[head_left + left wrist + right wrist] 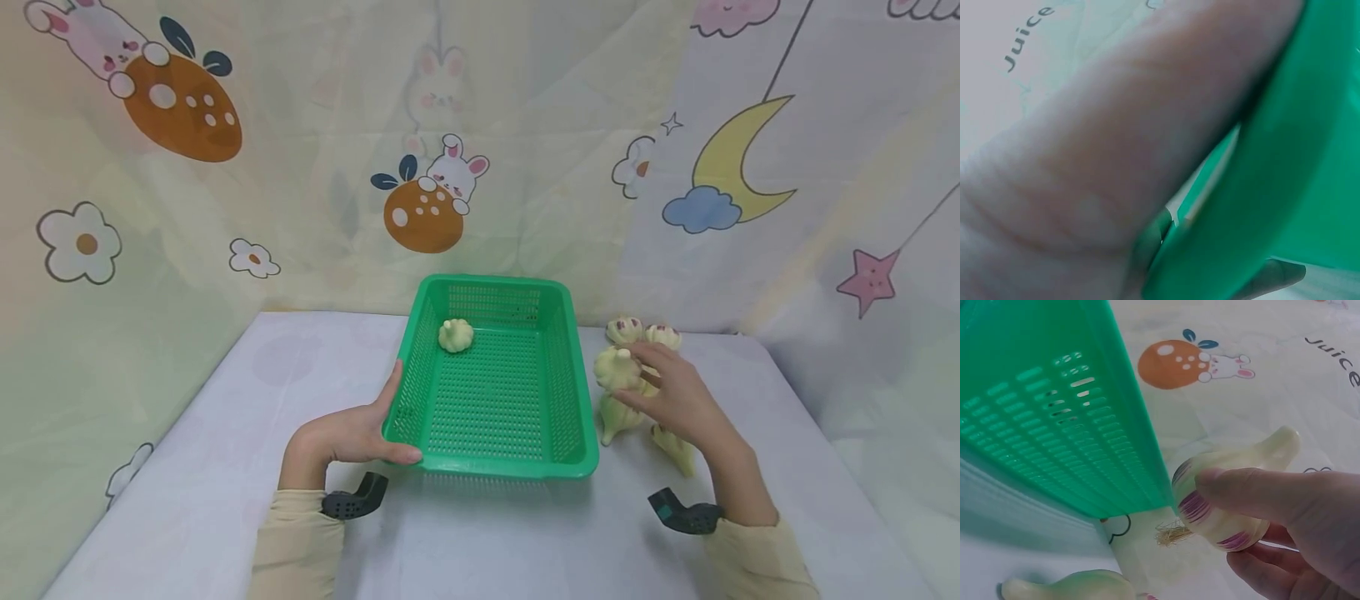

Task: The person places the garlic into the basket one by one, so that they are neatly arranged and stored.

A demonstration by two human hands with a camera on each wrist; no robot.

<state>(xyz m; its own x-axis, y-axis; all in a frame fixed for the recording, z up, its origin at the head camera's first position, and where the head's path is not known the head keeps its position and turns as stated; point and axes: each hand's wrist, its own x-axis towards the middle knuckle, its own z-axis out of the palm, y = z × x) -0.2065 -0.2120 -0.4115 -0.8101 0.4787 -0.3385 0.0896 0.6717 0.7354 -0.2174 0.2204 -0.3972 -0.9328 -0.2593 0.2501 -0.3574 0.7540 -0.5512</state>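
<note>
- A patterned cloth backdrop [555,208] with printed rabbits and flowers hangs behind a white table [315,367].
- The green basket [498,468] stands mid-table; inside, near its far left corner, sits one garlic bulb [456,335], the only one in so far.
- The left hand [348,433] grips the basket's near left corner, thumb along the front rim.
- The right hand [678,396] pinches another bulb [617,369] between thumb and fingers, outside the basket's right wall, so this one is not yet in.
- Most of the garlic appears left outside: two back bulbs [625,330] and two nearer bulbs [618,417] lie on the right; the hand may hide more.
</note>
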